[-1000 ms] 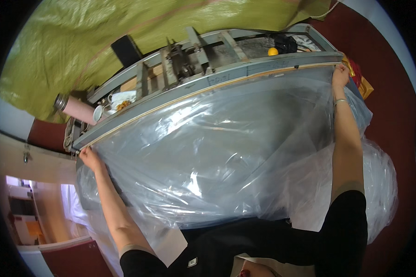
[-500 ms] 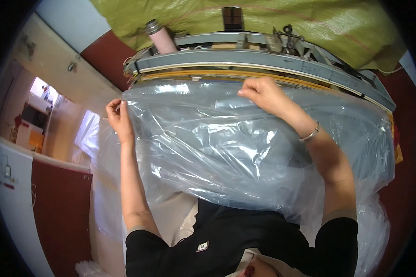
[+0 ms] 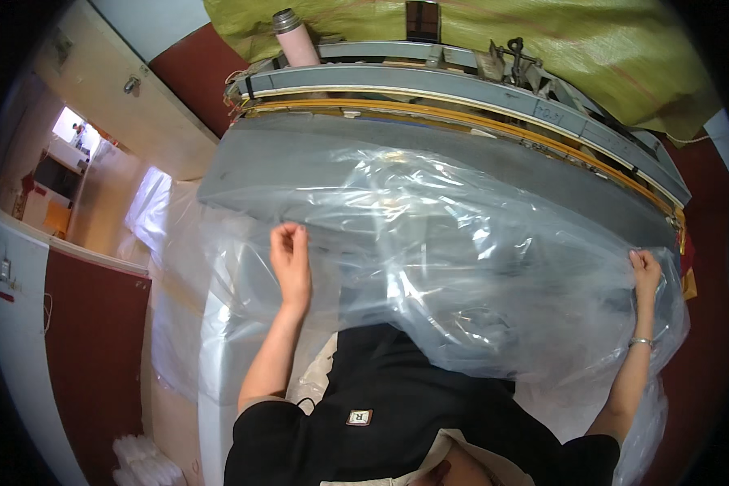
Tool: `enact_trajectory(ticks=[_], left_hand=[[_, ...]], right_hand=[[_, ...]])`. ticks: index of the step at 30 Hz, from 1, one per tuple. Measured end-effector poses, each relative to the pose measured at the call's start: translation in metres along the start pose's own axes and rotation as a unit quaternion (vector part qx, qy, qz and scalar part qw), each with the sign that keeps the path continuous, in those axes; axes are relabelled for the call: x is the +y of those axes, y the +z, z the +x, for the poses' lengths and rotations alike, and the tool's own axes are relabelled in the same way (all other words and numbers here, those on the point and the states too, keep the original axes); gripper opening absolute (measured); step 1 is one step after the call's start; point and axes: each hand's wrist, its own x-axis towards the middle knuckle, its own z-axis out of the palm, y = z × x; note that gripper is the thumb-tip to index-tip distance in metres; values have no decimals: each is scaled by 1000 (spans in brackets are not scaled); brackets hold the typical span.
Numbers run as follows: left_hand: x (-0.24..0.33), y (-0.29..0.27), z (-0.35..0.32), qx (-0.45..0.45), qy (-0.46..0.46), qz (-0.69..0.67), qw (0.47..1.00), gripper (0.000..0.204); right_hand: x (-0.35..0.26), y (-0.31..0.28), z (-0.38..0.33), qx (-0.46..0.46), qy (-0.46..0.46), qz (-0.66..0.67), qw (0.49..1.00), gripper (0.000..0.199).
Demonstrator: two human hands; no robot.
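Note:
A large, crinkled sheet of clear plastic film (image 3: 454,267) spreads over a grey work surface (image 3: 275,154) and hangs down in front of my body. With its fingers pinched, my left hand (image 3: 290,263) grips the film left of the middle, over the near side of the surface. Far to the right, my right hand (image 3: 645,274) pinches the film's edge between thumb and fingers. Between the two hands the film lies in loose, shiny folds. A strip of the grey surface shows bare beyond the film's far edge.
Along the back of the surface runs a long grey metal bar (image 3: 381,81) with a yellow strip (image 3: 397,107) below it. A pink flask (image 3: 296,40) and a black clamp (image 3: 517,58) stand behind. At left are an open doorway and bundled film (image 3: 146,462) on the floor.
The film's far edge has come away from the bar toward me, uncovering the grey surface. My left hand has moved right and nearer; my right hand has moved far right and nearer.

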Motion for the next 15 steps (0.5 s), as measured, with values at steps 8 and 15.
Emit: enact_trajectory(ticks=[8, 15], left_hand=[[78, 114, -73, -436, -308, -492, 688, 60], [117, 70, 29, -219, -68, -609, 759, 59]], right_hand=[[31, -14, -12, 62, 18, 16, 998, 25], [36, -21, -14, 47, 45, -22, 998, 24]])
